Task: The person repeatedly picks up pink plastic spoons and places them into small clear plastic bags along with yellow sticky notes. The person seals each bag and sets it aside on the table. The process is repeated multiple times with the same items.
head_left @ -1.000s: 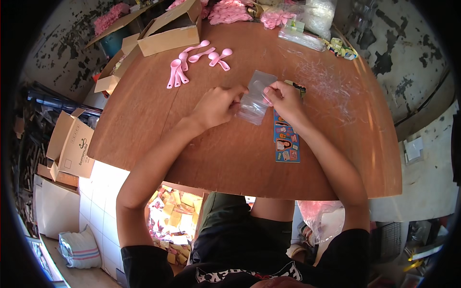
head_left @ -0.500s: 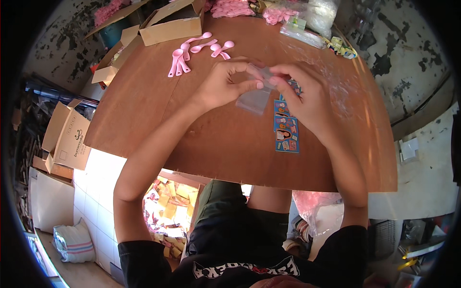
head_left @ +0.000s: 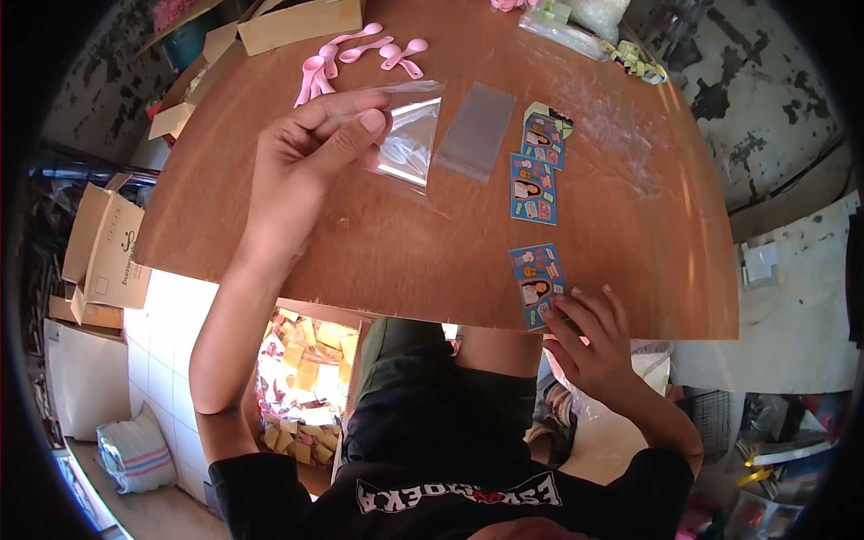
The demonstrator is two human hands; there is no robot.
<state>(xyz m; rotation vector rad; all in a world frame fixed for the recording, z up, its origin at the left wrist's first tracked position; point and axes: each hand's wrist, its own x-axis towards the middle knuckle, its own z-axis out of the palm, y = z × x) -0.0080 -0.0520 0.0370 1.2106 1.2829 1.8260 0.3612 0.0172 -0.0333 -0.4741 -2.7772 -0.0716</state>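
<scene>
A clear plastic bag point(head_left: 409, 135) is pinched between the thumb and fingers of my left hand point(head_left: 306, 148), raised above the table's left half. Down at the near edge, my right hand point(head_left: 589, 337) has its fingertips on the lower right corner of a blue printed card point(head_left: 535, 279). The thumb sits low by the table edge, partly hidden. Farther up lie more blue cards point(head_left: 534, 189) in a column, the farthest beside a small yellow-green piece. A flat stack of clear bags point(head_left: 477, 130) rests between the left hand and the cards.
Pink plastic spoons point(head_left: 360, 54) lie at the far left of the brown table point(head_left: 396, 270), near an open cardboard box point(head_left: 301, 25). Clear plastic wrap point(head_left: 612, 135) and a clear packet point(head_left: 562, 36) are on the right side. Below the left edge stands a box of yellow wrappers point(head_left: 310, 360).
My left hand has moved left with a clear bag, off the stack that now lies on the table. My right hand has come down to the near edge, and one card is now apart there.
</scene>
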